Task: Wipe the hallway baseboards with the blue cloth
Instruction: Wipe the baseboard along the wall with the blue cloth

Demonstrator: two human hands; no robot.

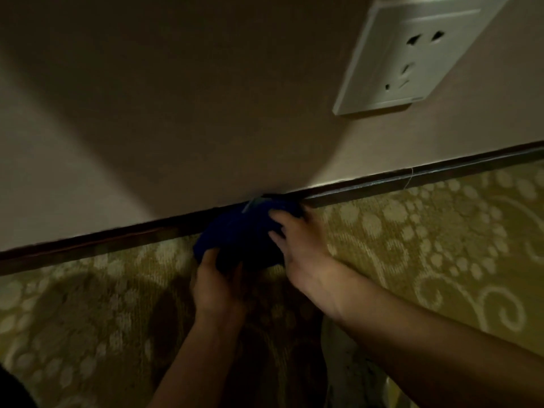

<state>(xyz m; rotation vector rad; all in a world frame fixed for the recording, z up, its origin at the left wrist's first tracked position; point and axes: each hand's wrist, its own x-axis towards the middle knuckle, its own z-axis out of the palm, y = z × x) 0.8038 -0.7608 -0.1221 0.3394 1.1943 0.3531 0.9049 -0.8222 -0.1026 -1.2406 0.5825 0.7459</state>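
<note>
A dark blue cloth (243, 231) is bunched against the dark brown baseboard (412, 178) where the beige wall meets the floor. My left hand (217, 287) grips the cloth's near lower edge from below. My right hand (297, 242) lies on the cloth's right side, fingers spread and pressing it toward the baseboard. The cloth hides a short stretch of the baseboard in the middle of the view. The scene is dim and partly in shadow.
A white wall socket (412, 54) sits on the wall at the upper right. Yellow-green patterned carpet (441, 245) with pale dots and swirls covers the floor. A thin loose thread (409, 179) hangs at the baseboard to the right.
</note>
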